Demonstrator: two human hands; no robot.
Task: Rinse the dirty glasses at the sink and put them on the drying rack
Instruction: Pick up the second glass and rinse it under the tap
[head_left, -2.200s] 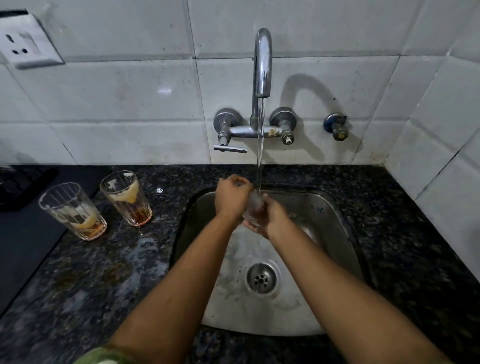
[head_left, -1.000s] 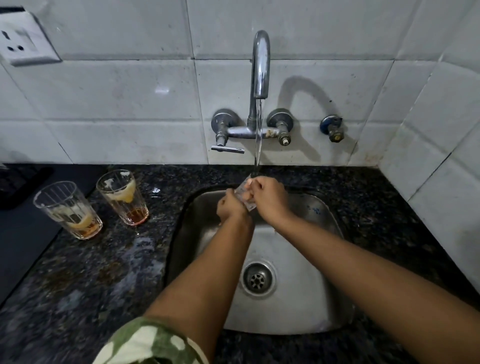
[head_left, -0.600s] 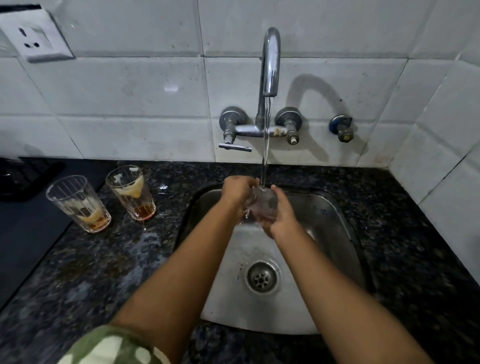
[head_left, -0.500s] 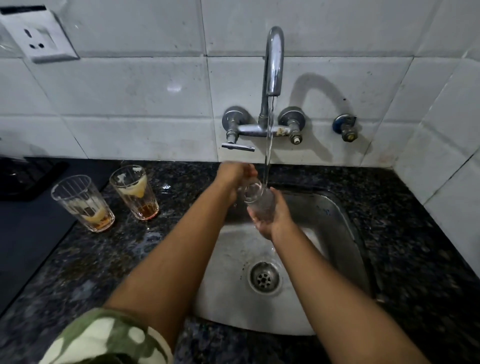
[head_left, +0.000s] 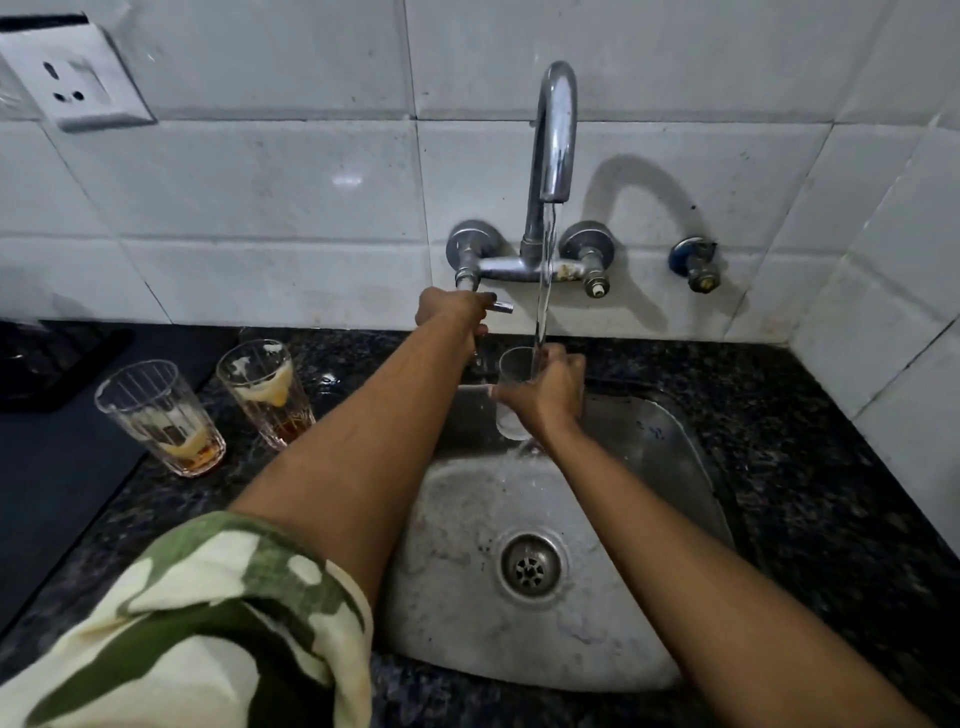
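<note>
Right hand (head_left: 545, 397) grips the glass (head_left: 514, 395) under running water; left hand (head_left: 452, 312) clasps the tap lever (head_left: 501, 307).

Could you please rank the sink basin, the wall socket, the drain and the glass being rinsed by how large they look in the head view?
1. Sink basin
2. Wall socket
3. Drain and rinsed glass: too alike to rank.

No legible text, label, brand mark or number found anywhere in view. Surfaces checked — the wall socket (head_left: 78, 83), the tap (head_left: 553, 156), the two dirty glasses (head_left: 161, 415) on the counter and the sink (head_left: 649, 447) (faint dark marks on its right wall, too blurred to read) — none bears readable lettering.
</note>
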